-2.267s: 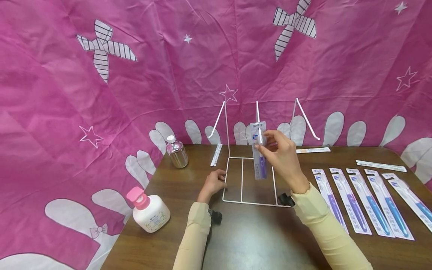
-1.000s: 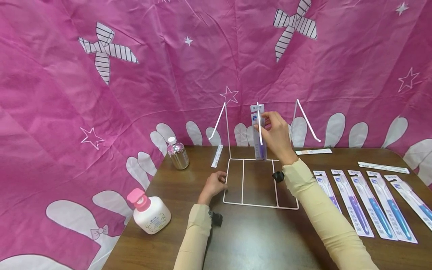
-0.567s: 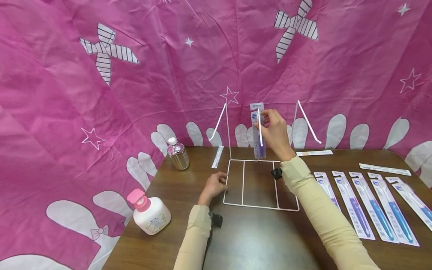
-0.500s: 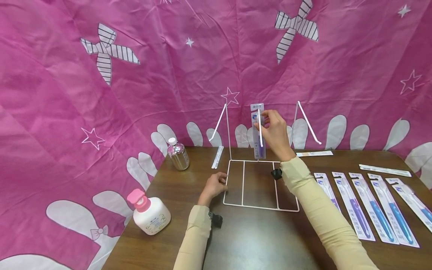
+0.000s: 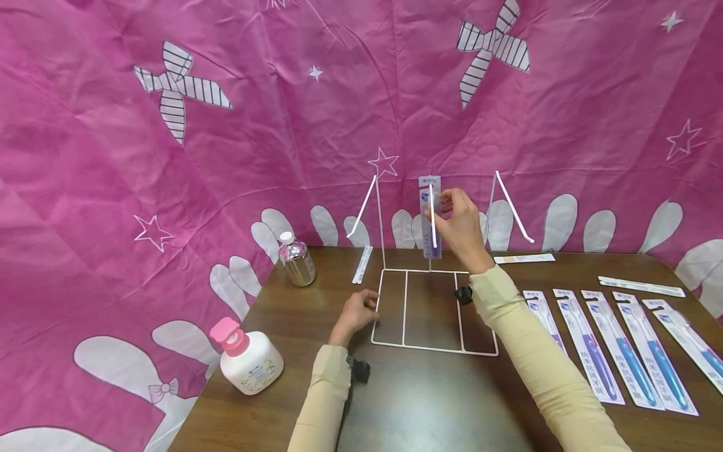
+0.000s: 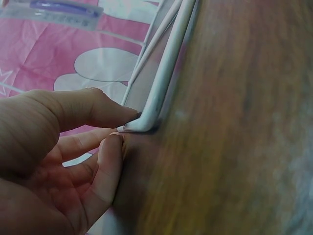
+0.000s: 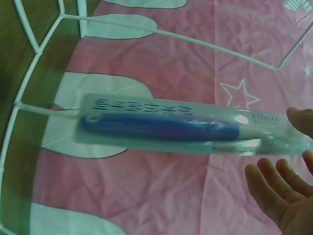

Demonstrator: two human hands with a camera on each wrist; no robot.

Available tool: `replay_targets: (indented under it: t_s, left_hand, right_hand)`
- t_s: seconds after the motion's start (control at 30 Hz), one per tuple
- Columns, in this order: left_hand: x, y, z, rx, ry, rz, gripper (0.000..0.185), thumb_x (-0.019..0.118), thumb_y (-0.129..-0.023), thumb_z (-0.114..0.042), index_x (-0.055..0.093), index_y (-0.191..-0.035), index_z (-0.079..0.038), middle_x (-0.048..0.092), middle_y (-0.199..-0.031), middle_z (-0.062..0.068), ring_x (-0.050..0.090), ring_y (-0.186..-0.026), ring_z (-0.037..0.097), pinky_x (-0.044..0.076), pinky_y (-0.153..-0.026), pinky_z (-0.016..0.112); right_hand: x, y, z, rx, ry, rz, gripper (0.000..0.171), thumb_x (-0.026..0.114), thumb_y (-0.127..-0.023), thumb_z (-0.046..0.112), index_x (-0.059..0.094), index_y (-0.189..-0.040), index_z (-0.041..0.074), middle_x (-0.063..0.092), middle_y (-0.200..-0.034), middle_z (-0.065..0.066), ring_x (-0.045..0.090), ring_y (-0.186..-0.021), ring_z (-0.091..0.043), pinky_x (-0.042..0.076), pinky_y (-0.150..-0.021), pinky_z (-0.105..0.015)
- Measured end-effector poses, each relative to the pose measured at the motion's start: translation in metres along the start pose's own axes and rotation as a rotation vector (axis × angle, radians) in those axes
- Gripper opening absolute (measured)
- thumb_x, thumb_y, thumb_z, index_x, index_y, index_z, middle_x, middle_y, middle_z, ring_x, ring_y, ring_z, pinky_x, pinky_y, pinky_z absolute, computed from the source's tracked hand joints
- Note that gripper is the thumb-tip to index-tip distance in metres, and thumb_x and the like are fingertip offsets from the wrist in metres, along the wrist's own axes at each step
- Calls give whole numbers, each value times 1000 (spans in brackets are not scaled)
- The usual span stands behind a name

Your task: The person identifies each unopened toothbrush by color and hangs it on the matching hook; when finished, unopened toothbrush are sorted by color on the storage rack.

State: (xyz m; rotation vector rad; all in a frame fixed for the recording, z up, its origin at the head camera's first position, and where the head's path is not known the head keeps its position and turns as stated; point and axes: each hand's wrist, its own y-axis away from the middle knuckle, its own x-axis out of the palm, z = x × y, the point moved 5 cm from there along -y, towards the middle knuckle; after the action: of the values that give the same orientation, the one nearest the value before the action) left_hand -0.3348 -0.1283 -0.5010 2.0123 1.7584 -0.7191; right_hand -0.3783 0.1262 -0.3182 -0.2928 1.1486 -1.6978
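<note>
Toothbrush pack (image 7: 161, 128) at white wire rack (image 5: 435, 349), head view, just right of centre; long axis near upright behind middle hook (image 5: 432, 226). Right hand (image 5: 461, 227) nearer, at its right edge (can't tell if gripping). Left hand (image 5: 354, 316), lower left, pinches rack.

- Left hand (image 6: 39, 156), one: we record the thumb on top and fingers below, pinching the rounded corner of a white wire frame (image 6: 165, 73).
- Frame: we note one thick rod running up from that corner, with thinner rods behind it.
- Wooden surface (image 6: 234, 122), brown-grained, blurred: we list it filling the right side.
- Pink cloth (image 6: 32, 56), printed with pale rounded shapes, behind the hand.
- Clear package (image 6: 58, 12) with a purple strip, upper left; its lettering we cannot read.
</note>
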Motion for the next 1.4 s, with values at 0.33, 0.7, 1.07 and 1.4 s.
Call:
replay_targets:
  t_s: [0.33, 0.7, 1.07, 1.4]
  left_hand:
    - [1, 0, 2, -11, -1, 7, 46, 77, -69, 8, 67, -114, 3, 65, -86, 8, 57, -77, 18, 49, -71, 31]
    - [-2, -2, 1, -19, -5, 12, 47, 77, -70, 9, 66, -116, 4, 66, -89, 13, 59, -79, 22, 50, -73, 34]
    - [0, -3, 1, -8, -11, 18, 47, 78, -71, 7, 66, -117, 5, 66, -90, 13, 60, -80, 23, 51, -75, 35]
    - [2, -4, 2, -24, 16, 23, 47, 77, -72, 8, 66, -117, 5, 67, -89, 12, 60, -82, 23, 51, -75, 35]
  right_hand:
    - [-12, 29, -25, 84, 77, 123, 37, 84, -79, 7, 60, -105, -6, 66, -98, -23, 66, -81, -39, 52, -75, -49]
    - [-41, 69, -55, 113, 199, 374, 29, 79, -85, 16, 62, -103, -1, 67, -96, -19, 65, -81, -35, 51, -75, -51]
    - [-90, 100, -92, 220, 358, 603, 32, 78, -83, 17, 63, -102, -2, 70, -96, -22, 66, -89, -40, 49, -77, -56]
    - [-132, 119, -118, 367, 441, 744, 42, 76, -84, 22, 62, -108, -9, 67, -102, -28, 64, -91, -46, 49, -75, -60]
